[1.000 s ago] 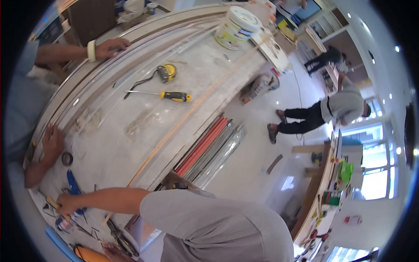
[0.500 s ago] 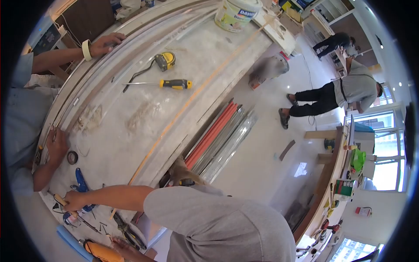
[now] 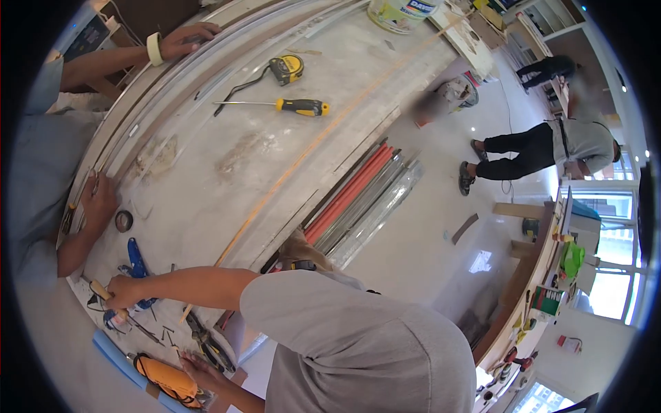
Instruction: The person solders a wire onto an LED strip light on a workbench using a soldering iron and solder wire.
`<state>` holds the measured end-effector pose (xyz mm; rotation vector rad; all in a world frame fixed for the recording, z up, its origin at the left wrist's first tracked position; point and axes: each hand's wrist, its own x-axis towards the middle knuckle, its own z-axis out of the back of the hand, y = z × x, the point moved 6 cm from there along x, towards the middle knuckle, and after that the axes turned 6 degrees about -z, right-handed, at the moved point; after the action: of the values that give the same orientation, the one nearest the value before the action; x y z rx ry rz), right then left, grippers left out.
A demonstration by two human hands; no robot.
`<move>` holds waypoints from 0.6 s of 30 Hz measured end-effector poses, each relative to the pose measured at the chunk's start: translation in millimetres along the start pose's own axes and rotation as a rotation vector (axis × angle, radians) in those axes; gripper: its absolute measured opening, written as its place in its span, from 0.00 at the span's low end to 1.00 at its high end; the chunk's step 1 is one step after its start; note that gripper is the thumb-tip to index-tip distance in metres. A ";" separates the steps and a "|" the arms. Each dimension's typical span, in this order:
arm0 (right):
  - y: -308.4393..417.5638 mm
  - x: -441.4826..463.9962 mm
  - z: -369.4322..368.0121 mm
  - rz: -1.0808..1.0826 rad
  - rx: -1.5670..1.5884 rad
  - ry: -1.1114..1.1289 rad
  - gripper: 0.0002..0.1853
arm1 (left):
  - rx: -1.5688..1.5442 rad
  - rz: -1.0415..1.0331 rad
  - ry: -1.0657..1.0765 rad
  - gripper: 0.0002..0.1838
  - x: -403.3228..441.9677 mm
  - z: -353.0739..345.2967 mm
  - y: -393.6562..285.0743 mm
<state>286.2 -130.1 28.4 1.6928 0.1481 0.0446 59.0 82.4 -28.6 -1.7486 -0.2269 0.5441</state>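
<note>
My left hand (image 3: 187, 43), a roll of pale tape (image 3: 154, 49) round its wrist, rests on the long pale strips (image 3: 234, 58) along the near table edge. Its fingers are curled over something dark that I cannot make out. My right hand (image 3: 100, 199) is closed at the table's near edge, its fingers bent in; what they hold is hidden. Beside it lies a small roll of dark tape (image 3: 123, 220). A yellow tape measure (image 3: 286, 69) and a yellow-and-black screwdriver (image 3: 303, 107) lie on the tabletop between the strips and an orange line.
A co-worker in a grey shirt (image 3: 351, 323) leans in on my right, one hand (image 3: 125, 292) on a wooden-handled tool. Pliers (image 3: 206, 341), a blue-handled tool (image 3: 138, 261) and an orange tool (image 3: 165, 378) lie there. A paint bucket (image 3: 399, 15) stands on the far left.
The whole view has shifted, so everything appears farther right and higher. Both my hands keep about the same places on the table, and the co-worker's hands have barely moved.
</note>
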 end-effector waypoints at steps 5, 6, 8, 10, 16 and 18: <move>4.1 -4.3 3.7 0.002 -0.038 0.006 0.23 | -0.084 0.024 0.075 0.16 4.6 3.0 5.5; 5.1 -5.6 3.0 0.006 -0.050 -0.001 0.23 | -0.096 0.031 0.086 0.16 5.4 3.4 6.9; 6.2 -1.3 1.0 0.030 -0.104 0.006 0.23 | -0.102 0.031 0.087 0.16 4.8 4.6 5.3; 3.4 0.7 -0.9 0.030 -0.114 0.008 0.24 | -0.098 0.021 0.064 0.15 3.0 1.9 4.6; 0.3 2.9 -2.9 0.054 -0.090 -0.021 0.23 | -0.070 0.005 0.144 0.16 16.5 14.6 12.1; -1.6 5.9 -6.0 0.079 -0.106 -0.029 0.22 | -0.101 0.007 0.108 0.16 16.0 14.7 14.0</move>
<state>291.2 -123.3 27.2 1.5924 0.0561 0.0860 64.1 98.5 -48.2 -1.8720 -0.1746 0.4483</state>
